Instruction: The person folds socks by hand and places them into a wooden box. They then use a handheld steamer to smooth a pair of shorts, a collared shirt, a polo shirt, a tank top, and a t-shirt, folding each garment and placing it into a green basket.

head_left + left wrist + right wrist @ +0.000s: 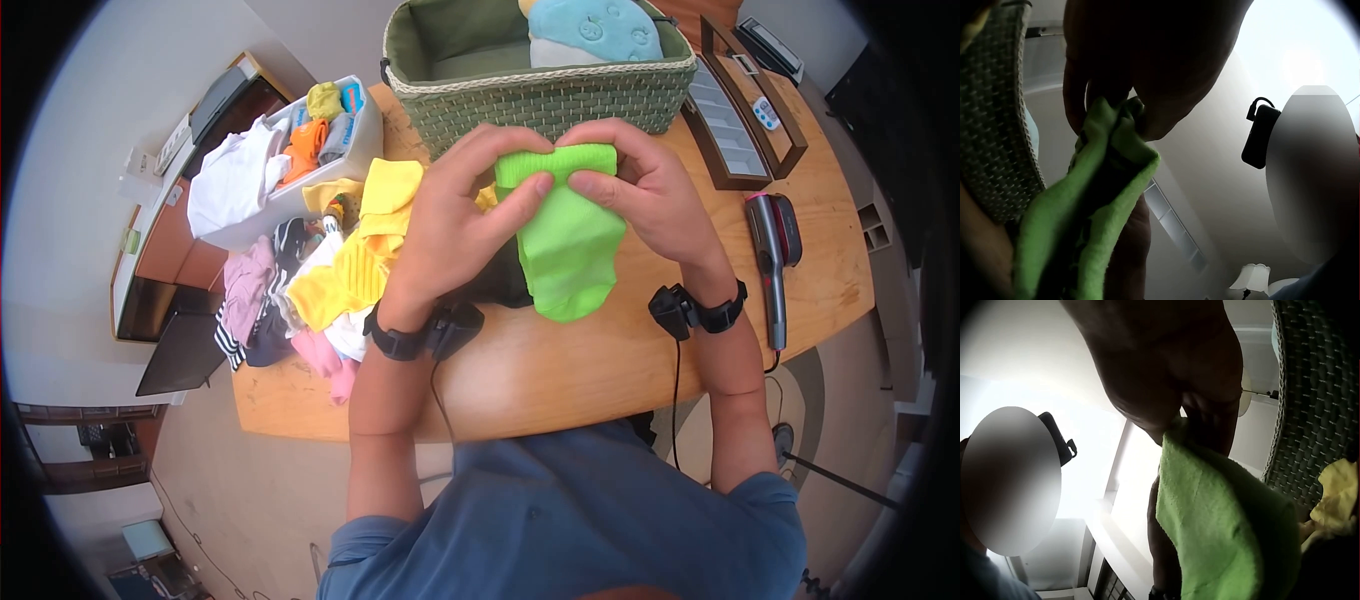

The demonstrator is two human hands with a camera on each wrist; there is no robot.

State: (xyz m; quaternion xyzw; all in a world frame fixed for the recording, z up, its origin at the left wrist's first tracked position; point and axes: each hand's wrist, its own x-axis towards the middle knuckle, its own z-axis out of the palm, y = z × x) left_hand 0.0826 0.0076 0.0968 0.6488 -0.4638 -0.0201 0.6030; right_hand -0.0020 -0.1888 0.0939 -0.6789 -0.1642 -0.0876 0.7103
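A bright green sock with a ribbed cuff hangs toe down between both hands over the table. My left hand pinches the cuff's left side between thumb and fingers. At the right side of the cuff, my right hand pinches in the same way. The left wrist view shows the green fabric in folds with a dark gap between them. In the right wrist view the sock drapes below the fingers. Behind the left hand lies a heap of clothes with yellow garments on it.
A green woven basket holding a light blue plush stands behind the hands. At left is a white bin of clothes. On the right lie a compartmented brown box and a corded grey hair tool. Dark cloth lies under the sock.
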